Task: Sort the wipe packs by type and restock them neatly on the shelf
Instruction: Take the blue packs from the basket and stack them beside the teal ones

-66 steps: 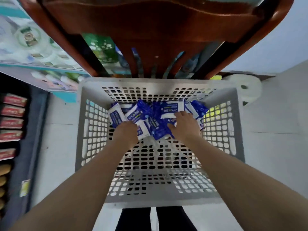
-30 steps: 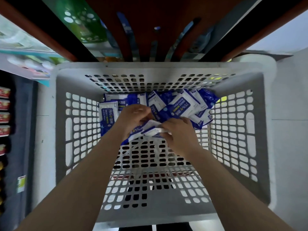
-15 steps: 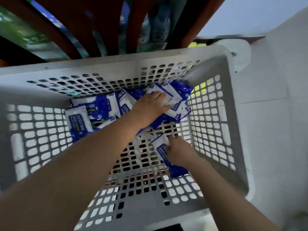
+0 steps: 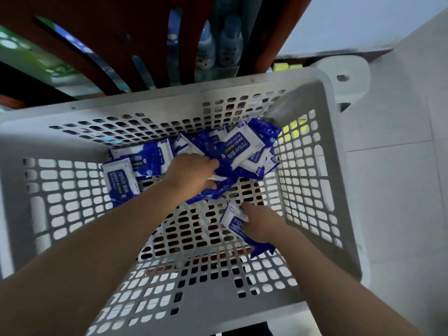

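A grey perforated plastic basket (image 4: 312, 180) holds several blue-and-white alcohol wipe packs (image 4: 238, 147) heaped along its far side. My left hand (image 4: 191, 174) reaches into the heap, and its fingers curl round a blue pack (image 4: 218, 189) at the heap's near edge. My right hand (image 4: 260, 223) grips a separate wipe pack (image 4: 234, 220) lying flat on the basket floor at the right, apart from the heap. One more pack (image 4: 120, 181) leans against the left wall.
A reddish-brown wooden shelf frame (image 4: 126, 44) rises just beyond the basket, with white bottles (image 4: 219, 44) and green packaging (image 4: 21, 61) behind it. A white roll (image 4: 344, 73) stands by the basket's far right corner on a pale tiled floor (image 4: 400, 190).
My right hand carried a pack from the heap to the basket floor at the right. My left hand moved right into the heap and closed on a pack. The view has tilted.
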`<action>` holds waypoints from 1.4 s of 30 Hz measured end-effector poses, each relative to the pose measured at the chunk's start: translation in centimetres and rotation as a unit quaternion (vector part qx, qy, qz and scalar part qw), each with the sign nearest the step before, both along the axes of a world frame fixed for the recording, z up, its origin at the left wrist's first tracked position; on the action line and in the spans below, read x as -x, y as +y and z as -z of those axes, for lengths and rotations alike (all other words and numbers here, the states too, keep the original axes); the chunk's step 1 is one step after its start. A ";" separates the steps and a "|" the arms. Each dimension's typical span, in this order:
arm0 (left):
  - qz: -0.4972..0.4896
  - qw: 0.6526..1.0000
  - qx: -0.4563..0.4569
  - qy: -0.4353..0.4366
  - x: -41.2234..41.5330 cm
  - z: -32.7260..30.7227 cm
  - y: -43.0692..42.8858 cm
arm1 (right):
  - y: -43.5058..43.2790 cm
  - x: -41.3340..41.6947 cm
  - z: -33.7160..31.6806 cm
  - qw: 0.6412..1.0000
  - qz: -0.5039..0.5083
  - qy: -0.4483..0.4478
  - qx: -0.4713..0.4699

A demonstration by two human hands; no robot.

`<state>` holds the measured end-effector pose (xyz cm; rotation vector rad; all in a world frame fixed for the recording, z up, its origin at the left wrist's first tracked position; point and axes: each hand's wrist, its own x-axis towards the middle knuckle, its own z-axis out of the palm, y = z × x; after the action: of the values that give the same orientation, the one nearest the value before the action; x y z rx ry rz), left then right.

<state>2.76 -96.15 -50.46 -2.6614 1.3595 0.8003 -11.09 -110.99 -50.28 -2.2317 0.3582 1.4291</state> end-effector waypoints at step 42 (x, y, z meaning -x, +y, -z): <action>-0.487 0.800 0.264 0.231 2.0 -9.3 1.9 | 0.5 0.1 -5.9 0.947 0.273 -0.166 -0.031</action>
<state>0.76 -94.21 -41.12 -3.8088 0.0278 1.3505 -11.23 -110.53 -44.38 -2.0480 0.7313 0.7516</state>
